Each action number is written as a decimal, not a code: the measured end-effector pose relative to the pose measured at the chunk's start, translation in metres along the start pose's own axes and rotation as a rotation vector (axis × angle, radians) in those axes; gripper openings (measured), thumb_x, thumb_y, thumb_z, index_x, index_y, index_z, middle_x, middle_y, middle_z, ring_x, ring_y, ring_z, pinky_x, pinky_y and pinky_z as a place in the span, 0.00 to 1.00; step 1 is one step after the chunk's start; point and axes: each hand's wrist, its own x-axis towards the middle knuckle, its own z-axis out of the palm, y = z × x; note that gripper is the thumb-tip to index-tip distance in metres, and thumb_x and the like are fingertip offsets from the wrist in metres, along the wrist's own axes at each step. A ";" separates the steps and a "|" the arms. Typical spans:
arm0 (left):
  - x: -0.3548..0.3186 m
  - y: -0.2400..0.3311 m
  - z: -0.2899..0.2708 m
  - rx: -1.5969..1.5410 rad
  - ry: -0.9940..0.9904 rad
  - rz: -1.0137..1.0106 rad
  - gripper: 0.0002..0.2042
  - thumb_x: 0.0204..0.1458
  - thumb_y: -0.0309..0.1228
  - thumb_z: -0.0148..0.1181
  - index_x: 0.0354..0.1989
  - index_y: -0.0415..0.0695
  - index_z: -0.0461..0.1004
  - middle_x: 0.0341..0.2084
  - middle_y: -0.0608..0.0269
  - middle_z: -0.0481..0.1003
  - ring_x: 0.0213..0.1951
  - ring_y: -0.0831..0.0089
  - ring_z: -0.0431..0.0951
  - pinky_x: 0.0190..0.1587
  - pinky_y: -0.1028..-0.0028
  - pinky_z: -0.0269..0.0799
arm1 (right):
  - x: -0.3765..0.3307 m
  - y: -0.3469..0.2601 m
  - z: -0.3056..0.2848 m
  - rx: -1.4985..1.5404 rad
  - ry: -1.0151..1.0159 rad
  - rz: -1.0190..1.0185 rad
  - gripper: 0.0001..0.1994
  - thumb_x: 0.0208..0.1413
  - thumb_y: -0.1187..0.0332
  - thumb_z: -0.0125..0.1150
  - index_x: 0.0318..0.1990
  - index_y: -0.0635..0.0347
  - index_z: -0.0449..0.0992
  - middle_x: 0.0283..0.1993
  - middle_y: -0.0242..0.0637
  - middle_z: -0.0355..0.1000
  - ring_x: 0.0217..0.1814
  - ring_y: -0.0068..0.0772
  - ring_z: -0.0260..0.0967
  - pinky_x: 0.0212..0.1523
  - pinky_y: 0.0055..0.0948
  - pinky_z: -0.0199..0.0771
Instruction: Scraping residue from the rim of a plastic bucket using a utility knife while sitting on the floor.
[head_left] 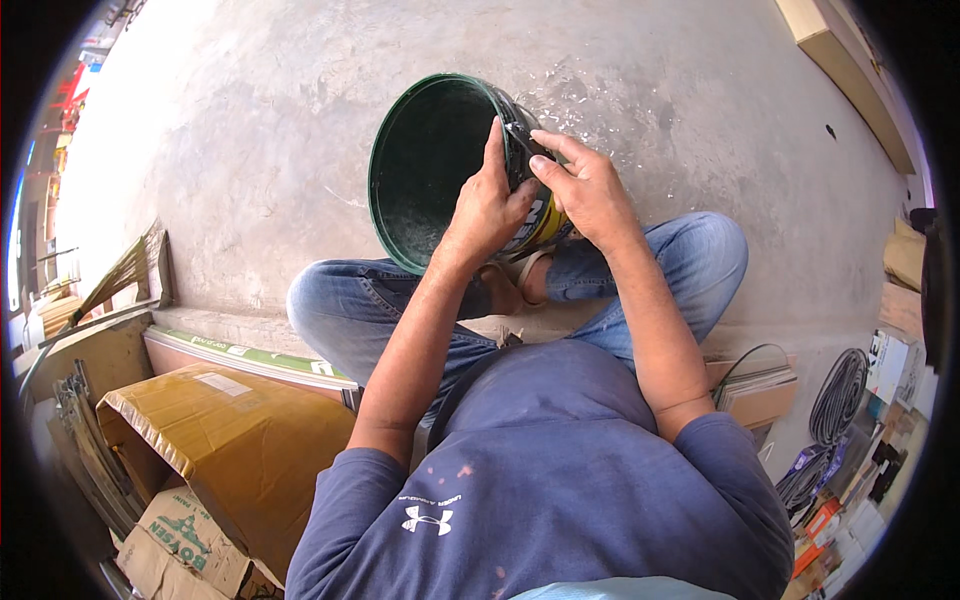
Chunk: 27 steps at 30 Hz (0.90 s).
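A dark green bucket [425, 165] is tilted over in front of my shins, its mouth facing up and to the left. My left hand [487, 212] grips it at the right side of the rim, index finger stretched along the edge and thumb against the outer wall. Close beside it, my right hand [592, 195] is at the outside of the bucket just below the rim, thumb and index finger closed in a pinch near a thin dark piece [522, 140] with a white speck. Whether that piece is loose or part of the bucket I cannot tell. The bucket's wall carries a yellow and dark label [545, 222].
White flakes [585, 110] lie scattered on the concrete floor [270, 130] beyond the bucket. A cardboard box [235, 430] stands at lower left, near a broom [120, 275]. Coiled dark hose or cable [838, 400] and boards [755, 392] are at the right.
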 end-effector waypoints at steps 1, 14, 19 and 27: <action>-0.001 0.000 0.000 0.001 0.000 0.001 0.43 0.61 0.35 0.63 0.80 0.41 0.43 0.56 0.35 0.77 0.59 0.45 0.79 0.61 0.57 0.74 | -0.001 -0.001 0.000 -0.019 0.008 -0.019 0.21 0.66 0.63 0.64 0.63 0.62 0.77 0.55 0.52 0.81 0.43 0.37 0.82 0.43 0.34 0.82; -0.002 -0.003 0.006 0.018 -0.010 0.092 0.47 0.55 0.31 0.61 0.79 0.37 0.38 0.45 0.27 0.79 0.49 0.34 0.81 0.53 0.50 0.77 | 0.012 0.011 -0.001 -0.258 0.116 -0.241 0.21 0.63 0.63 0.63 0.60 0.63 0.79 0.59 0.58 0.77 0.61 0.55 0.78 0.62 0.41 0.76; -0.004 0.004 0.007 -0.014 -0.077 -0.019 0.45 0.58 0.33 0.61 0.81 0.44 0.41 0.53 0.30 0.77 0.56 0.42 0.80 0.60 0.55 0.75 | 0.003 0.015 0.000 -0.177 0.155 -0.219 0.21 0.64 0.64 0.63 0.61 0.66 0.77 0.58 0.56 0.79 0.60 0.51 0.79 0.60 0.40 0.77; 0.004 0.010 0.002 -0.061 -0.124 -0.043 0.43 0.58 0.33 0.63 0.80 0.45 0.47 0.55 0.33 0.78 0.57 0.46 0.81 0.61 0.57 0.75 | 0.006 0.043 0.009 0.087 0.121 -0.051 0.23 0.66 0.61 0.63 0.62 0.69 0.76 0.56 0.54 0.80 0.58 0.41 0.79 0.59 0.35 0.76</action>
